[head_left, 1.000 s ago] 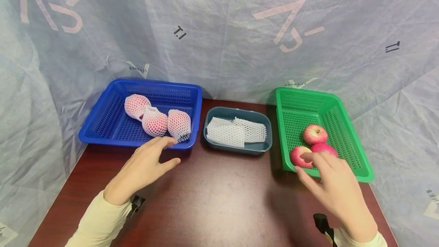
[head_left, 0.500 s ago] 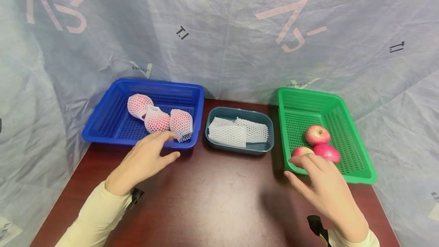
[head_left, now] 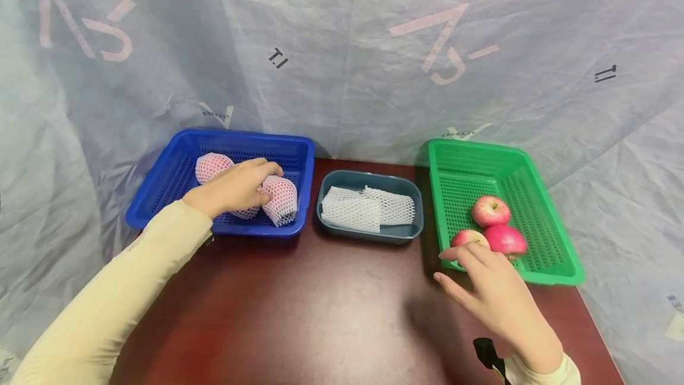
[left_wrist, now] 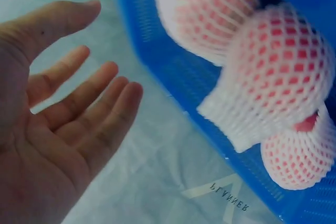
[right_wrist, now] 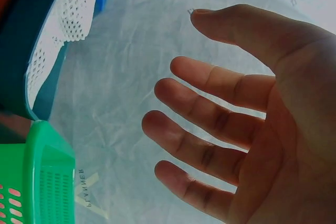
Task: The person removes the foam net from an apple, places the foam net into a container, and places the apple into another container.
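Observation:
My left hand (head_left: 235, 186) reaches over the blue basket (head_left: 140, 199), with its fingertips and thumb near an apple in a white foam net (head_left: 281, 199). In the left wrist view, its spread fingers hold nothing, and netted apples (left_wrist: 286, 59) lie to one side. Another netted apple (head_left: 212, 166) sits farther back, and a third is partly hidden under the hand. My right hand (head_left: 494, 293) hovers at the near left corner of the green basket (head_left: 556, 218), fingers relaxed and nothing held. Beyond it lie bare red apples (head_left: 490, 211), one partly covered by the hand.
Between the baskets stands a dark teal tray (head_left: 396, 236) holding white foam net sleeves (head_left: 352, 210). All three containers are on a reddish-brown table (head_left: 320, 314). A grey printed cloth (head_left: 342, 64) hangs close behind them.
My left hand has moved forward from the near rim into the blue basket, over the netted apples. The right hand has shifted slightly left and toward me.

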The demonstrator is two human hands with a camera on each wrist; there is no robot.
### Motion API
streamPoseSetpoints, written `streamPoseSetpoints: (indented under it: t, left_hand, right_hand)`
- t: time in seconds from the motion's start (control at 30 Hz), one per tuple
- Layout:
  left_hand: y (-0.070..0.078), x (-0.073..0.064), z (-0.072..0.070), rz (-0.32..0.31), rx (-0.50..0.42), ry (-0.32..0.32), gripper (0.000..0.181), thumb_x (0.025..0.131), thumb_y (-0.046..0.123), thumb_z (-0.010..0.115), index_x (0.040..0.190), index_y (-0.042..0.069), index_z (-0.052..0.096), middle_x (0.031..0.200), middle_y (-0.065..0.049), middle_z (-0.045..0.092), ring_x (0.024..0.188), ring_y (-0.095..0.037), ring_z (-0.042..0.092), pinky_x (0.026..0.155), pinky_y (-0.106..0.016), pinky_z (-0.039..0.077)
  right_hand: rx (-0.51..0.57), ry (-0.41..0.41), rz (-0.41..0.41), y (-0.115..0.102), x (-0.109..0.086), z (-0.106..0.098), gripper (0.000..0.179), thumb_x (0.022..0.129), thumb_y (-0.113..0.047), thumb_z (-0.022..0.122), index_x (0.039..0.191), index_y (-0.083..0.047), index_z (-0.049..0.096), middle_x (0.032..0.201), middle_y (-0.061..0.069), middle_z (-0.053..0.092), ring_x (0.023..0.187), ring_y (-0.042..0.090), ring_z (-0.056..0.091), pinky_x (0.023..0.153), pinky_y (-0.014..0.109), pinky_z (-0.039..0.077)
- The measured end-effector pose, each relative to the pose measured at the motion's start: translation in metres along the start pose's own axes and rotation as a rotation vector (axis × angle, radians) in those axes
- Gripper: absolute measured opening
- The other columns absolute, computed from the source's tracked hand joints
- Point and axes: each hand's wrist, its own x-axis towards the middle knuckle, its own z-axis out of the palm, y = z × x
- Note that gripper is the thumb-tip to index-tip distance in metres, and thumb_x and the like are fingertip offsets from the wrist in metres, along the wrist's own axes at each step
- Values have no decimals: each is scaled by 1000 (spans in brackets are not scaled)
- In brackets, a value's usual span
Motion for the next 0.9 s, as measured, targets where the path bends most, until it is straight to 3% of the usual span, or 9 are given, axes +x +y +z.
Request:
streamPoseSetpoints:
  t: [0.13, 0.4, 0.63, 0.77, 0.9]
  left_hand:
    - [-8, 21, 6, 11, 55, -97, 53, 85, 12, 77, 134, 4, 57, 134, -19, 55, 126, -39, 50, 104, -54, 39]
    - [-20, 45, 19, 37, 145, -230, 62, 77, 3, 79, 135, 6, 57, 137, -22, 53, 129, -41, 47, 105, -54, 38]
    - [-20, 57, 32, 55, 222, -388, 94, 65, 23, 95, 144, 7, 49, 150, -20, 43, 134, -42, 40, 106, -56, 37]
    - [-18, 59, 37, 64, 285, -453, 99, 63, 20, 94, 148, 11, 45, 152, -18, 41, 133, -41, 41, 103, -56, 41]
    - [-19, 60, 40, 74, 329, -466, 99, 61, 10, 91, 148, 14, 44, 147, -20, 45, 131, -41, 43, 98, -56, 45]
  right_hand:
    - [-17, -5, 6, 0, -3, 2, 28, 79, -29, 79, 102, -17, 67, 97, -13, 58, 78, 3, 55, 71, 22, 42]
    - [-27, -45, 58, -2, -7, 7, 31, 78, -28, 82, 104, -19, 68, 99, -10, 60, 76, 9, 58, 69, 35, 49]
    - [-15, -65, 66, -2, -13, 12, 31, 78, -27, 83, 103, -19, 68, 100, -10, 63, 84, 10, 61, 74, 37, 51]
    - [-8, -66, 78, -1, -13, 13, 30, 78, -27, 83, 103, -19, 68, 100, -11, 64, 85, 10, 61, 75, 37, 50]
    - [-7, -65, 78, 0, -14, 15, 31, 78, -28, 83, 103, -19, 68, 101, -11, 63, 85, 10, 61, 75, 38, 50]
